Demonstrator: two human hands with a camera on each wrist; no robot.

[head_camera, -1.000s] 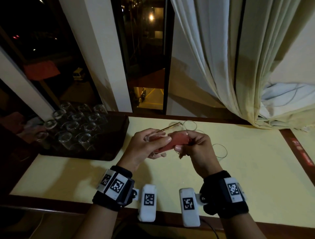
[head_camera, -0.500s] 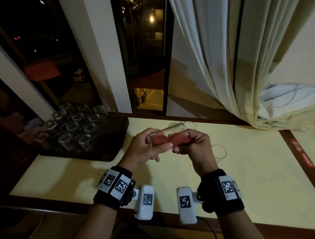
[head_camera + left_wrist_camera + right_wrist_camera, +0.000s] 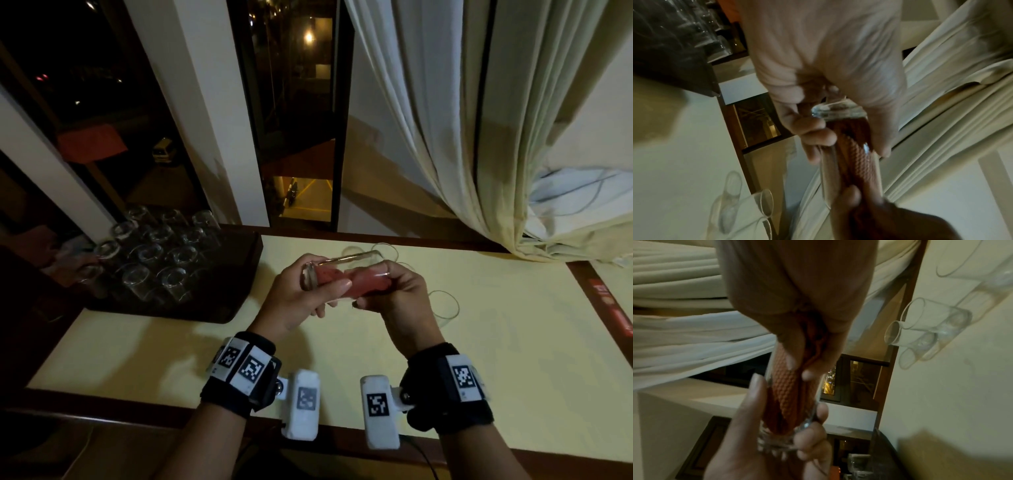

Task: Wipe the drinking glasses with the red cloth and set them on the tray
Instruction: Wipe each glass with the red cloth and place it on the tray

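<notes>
A clear drinking glass (image 3: 346, 262) lies sideways in the air over the table, between both hands. My left hand (image 3: 329, 294) grips its thick base, thumb along the side. The red cloth (image 3: 346, 286) is stuffed inside it, and my right hand (image 3: 376, 284) pinches the cloth at the mouth. In the left wrist view the waffle-textured cloth (image 3: 856, 155) shows through the glass wall (image 3: 827, 175). From the right wrist the cloth (image 3: 789, 386) reaches down to the glass base (image 3: 777, 443). The dark tray (image 3: 219, 317) at left holds several glasses (image 3: 150, 253).
Two more glasses (image 3: 385, 250) (image 3: 443, 305) stand on the yellow table (image 3: 513, 342) just behind and right of my hands. A pale curtain (image 3: 445, 120) hangs at the back right over the table edge. Dark windows run behind the tray.
The glass has turned a little in my left hand while my right hand works the cloth inside. Both hands stay in about the same spot above the table.
</notes>
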